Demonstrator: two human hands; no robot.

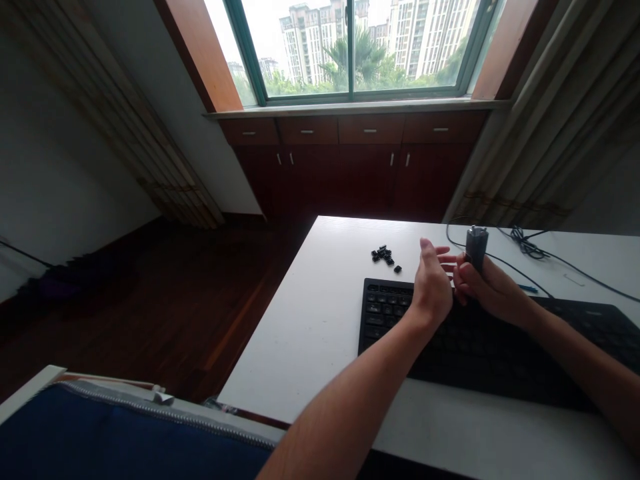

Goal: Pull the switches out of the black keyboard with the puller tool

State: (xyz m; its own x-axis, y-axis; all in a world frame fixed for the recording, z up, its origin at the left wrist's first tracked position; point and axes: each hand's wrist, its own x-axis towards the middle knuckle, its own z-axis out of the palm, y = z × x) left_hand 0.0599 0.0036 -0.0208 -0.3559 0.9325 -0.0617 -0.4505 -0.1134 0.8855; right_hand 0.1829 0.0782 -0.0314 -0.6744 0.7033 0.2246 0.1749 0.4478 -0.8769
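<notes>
My right hand (487, 287) is wrapped round a dark grey, rounded block with a shiny metallic top (477, 248), held upright above the keyboard; its exact kind is unclear. Close to its left, my left hand (433, 283) is open, thumb raised and fingers stretched toward the right hand. Whether the fingertips touch cannot be made out. Below both hands and forearms lies a black keyboard (377, 320), partly hidden by them. Several small loose black keycaps (383, 255) sit in a cluster on the white table beyond the keyboard's left end.
A black cable (530, 247) is coiled on the white table (290, 347), near a thin blue item (528, 289) and a bent metal wire (573, 280). At lower left is dark blue zippered fabric (125, 440). Red-brown cabinets (370, 173) stand beneath the window.
</notes>
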